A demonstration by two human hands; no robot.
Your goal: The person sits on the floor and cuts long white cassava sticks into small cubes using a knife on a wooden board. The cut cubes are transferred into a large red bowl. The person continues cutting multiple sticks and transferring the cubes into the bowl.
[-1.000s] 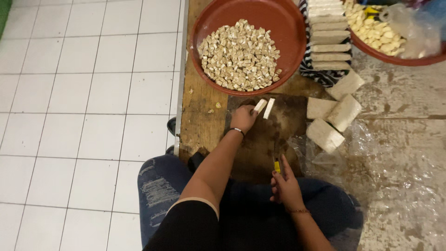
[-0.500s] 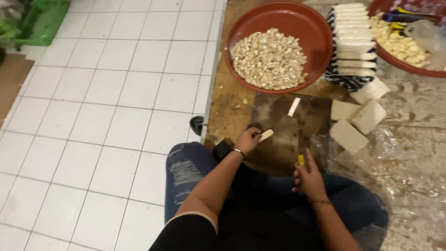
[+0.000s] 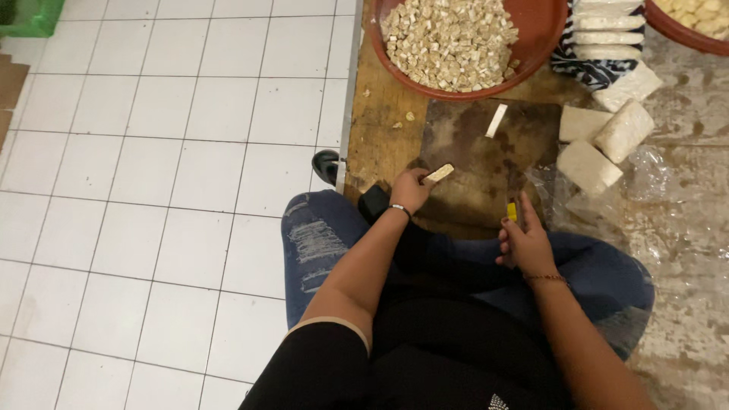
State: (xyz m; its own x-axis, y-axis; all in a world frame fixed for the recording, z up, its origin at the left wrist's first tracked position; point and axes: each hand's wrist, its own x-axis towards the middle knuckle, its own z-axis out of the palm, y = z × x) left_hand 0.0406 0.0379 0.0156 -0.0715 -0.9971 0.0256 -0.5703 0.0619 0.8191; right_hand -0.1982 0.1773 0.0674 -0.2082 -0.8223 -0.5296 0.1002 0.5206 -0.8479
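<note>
The fingers of the left hand are pinched on a pale strip of tempeh-like block, holding it just above the near left corner of the dark cutting board. The fingers of the right hand are clenched around a yellow-handled knife; the blade is hidden, so its angle cannot be told. A second strip lies flat at the far side of the board, well apart from both hands. Beyond the board, a red-brown basin holds a heap of small cut cubes. To the right of the board, three wrapped pale blocks rest on clear plastic sheeting, with more slabs stacked on a striped cloth farther off. To do this step well, judging from the layout: lay the held strip flat on the board before cutting, keep the left fingertips curled back from the knife line, and make crosswise cuts evenly spaced so the pieces match those in the basin. Keep the knife tip down on the board between cuts.
</note>
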